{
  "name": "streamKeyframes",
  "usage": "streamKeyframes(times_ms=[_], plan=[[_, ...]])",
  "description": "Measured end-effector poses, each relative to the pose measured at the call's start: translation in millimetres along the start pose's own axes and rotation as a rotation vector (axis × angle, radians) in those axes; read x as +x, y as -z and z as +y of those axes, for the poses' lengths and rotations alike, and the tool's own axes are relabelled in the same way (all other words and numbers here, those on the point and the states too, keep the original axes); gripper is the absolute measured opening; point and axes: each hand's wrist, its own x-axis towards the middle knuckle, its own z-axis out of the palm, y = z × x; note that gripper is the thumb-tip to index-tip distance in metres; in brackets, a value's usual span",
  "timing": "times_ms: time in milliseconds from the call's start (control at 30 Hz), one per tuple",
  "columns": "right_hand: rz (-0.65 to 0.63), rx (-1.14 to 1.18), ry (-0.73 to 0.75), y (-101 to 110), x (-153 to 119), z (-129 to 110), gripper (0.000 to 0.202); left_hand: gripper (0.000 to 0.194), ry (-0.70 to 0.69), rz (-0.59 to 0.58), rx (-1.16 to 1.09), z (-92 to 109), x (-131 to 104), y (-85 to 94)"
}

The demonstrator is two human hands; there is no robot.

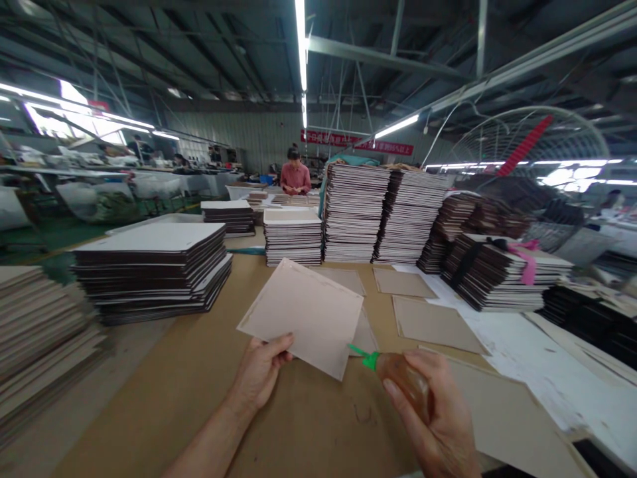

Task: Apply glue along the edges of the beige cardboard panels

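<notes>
My left hand [259, 375] grips the near edge of a pale pinkish cardboard sheet [303, 315] and holds it up, tilted, above the brown table [209, 392]. My right hand [438, 418] is wrapped around a brownish glue bottle [405, 382] with a green nozzle [365, 358]. The nozzle tip points left and sits at the sheet's lower right edge. Two flat brown cardboard pieces [432, 322] lie on the table just beyond the bottle.
A stack of dark-edged boards [159, 272] stands to the left, tall stacks [358, 212] at the back, a ribbon-tied bundle [502, 272] to the right. Pale boards [34, 332] pile at far left. A person in pink [295, 174] works at the far end. White paper [537, 372] covers the right side.
</notes>
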Motion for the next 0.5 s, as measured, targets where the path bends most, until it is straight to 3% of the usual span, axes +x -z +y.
streamKeyframes(times_ms=[100, 233, 333, 500], plan=[[-0.071, 0.041, -0.002, -0.1, -4.2, -2.4, 0.024, 0.037, -0.013, 0.007, 0.001, -1.0, 1.2, 0.1], [0.011, 0.028, -0.091, 0.1, -4.3, -5.6, 0.026, 0.036, -0.009, 0.005, -0.004, -1.6, 0.4, -2.2], [0.001, 0.075, -0.159, -3.3, -7.1, -4.5, 0.029, 0.035, -0.014, 0.024, -0.028, 0.4, -0.2, -4.6], [0.076, 0.246, -0.383, -15.8, -37.6, -3.7, 0.041, 0.03, -0.089, 0.253, -0.173, 11.7, 7.1, -1.8]])
